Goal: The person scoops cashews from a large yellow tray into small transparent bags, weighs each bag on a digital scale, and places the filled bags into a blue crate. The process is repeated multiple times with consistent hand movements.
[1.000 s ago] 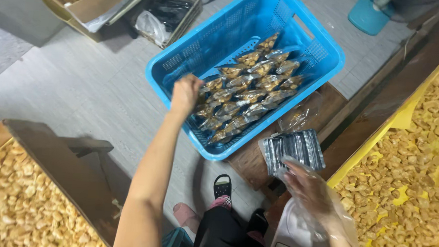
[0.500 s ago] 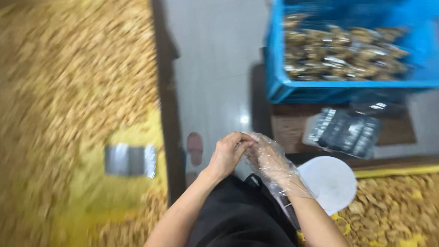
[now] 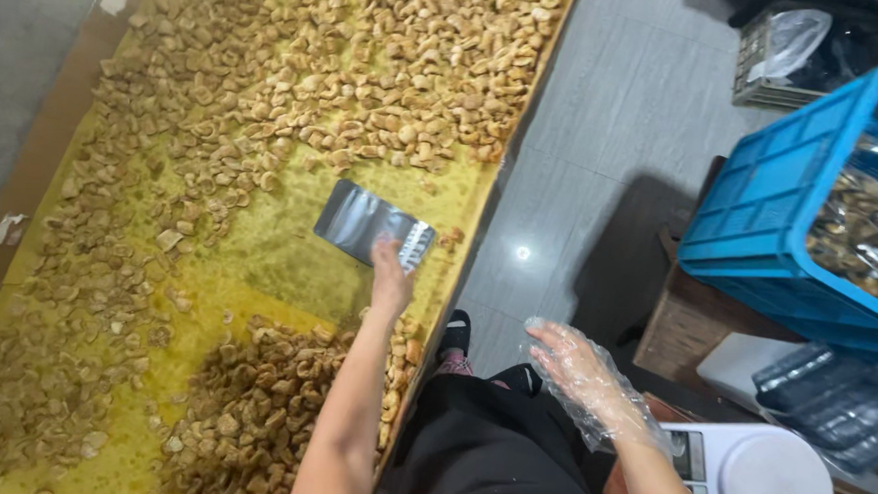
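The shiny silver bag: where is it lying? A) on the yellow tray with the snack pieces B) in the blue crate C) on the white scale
A: the shiny silver bag lies on the yellow tray among snack pieces, with the left hand on its edge.

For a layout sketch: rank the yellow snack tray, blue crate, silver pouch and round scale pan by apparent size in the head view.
1. Yellow snack tray, largest by far.
2. Blue crate, partly cut off by the frame.
3 and 4. Round scale pan and silver pouch look alike; the pan sits nearer the camera, so unranked.
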